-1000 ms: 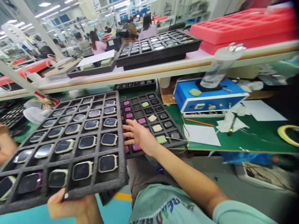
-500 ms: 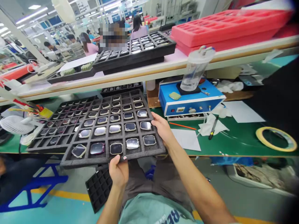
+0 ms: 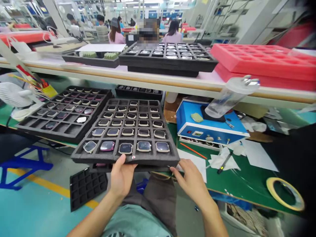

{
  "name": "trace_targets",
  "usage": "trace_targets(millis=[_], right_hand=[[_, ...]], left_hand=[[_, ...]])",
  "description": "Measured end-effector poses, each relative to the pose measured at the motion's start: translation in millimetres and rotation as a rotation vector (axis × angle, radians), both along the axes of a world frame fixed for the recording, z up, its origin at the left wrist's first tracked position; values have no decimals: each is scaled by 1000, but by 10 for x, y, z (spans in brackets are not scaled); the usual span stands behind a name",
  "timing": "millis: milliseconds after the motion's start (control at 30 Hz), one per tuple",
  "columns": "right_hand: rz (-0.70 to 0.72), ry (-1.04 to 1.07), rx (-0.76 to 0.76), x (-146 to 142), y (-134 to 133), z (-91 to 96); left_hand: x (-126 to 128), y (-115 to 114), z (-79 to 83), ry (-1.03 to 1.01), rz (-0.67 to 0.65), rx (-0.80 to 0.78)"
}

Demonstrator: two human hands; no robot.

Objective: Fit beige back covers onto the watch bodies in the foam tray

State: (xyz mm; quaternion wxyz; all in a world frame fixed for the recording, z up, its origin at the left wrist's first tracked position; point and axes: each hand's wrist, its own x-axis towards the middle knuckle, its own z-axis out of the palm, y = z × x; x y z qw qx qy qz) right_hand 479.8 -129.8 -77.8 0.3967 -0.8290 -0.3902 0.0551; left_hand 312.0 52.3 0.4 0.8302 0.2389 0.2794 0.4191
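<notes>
A black foam tray (image 3: 148, 158) with watch cases in most of its square cells lies in front of me, its near edge past the bench edge. My left hand (image 3: 121, 176) grips that near edge, thumb on the rim and fingers underneath. Below it, the edge of a second black tray (image 3: 153, 168) shows, mostly hidden. My right hand (image 3: 191, 179) is closed at the right near corner, thumb in front and fingers along the side, by the lower tray. Another tray of watch cases (image 3: 56, 133) lies to the left.
Right of the trays stand a blue machine (image 3: 209, 126), an orange stick (image 3: 193, 150), a black pen (image 3: 224, 163) and a tape roll (image 3: 285, 194). A shelf (image 3: 106, 76) crosses above, bearing black and red trays (image 3: 266, 62). A dark tray (image 3: 87, 187) is lower, left of my legs.
My right hand has moved from the tray's right side down to its near right corner. The held tray sits straighter, and the lower tray's edge now shows. The view has turned.
</notes>
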Motion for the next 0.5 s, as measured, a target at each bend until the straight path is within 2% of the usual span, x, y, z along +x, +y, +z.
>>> trace_targets(millis=[133, 233, 300, 400, 500], right_hand=[[61, -153, -99, -111, -108, -33], [84, -220, -112, -138, -229, 104], [93, -237, -101, -192, -415, 223], [66, -270, -41, -329, -759, 354], [-99, -399, 29, -476, -980, 377]], left_hand=[[62, -14, 97, -80, -118, -5], [98, 1, 76, -93, -164, 21], [89, 5, -6, -14, -229, 121], [-37, -27, -180, 163, -470, 288], [-306, -65, -298, 271, -764, 400]])
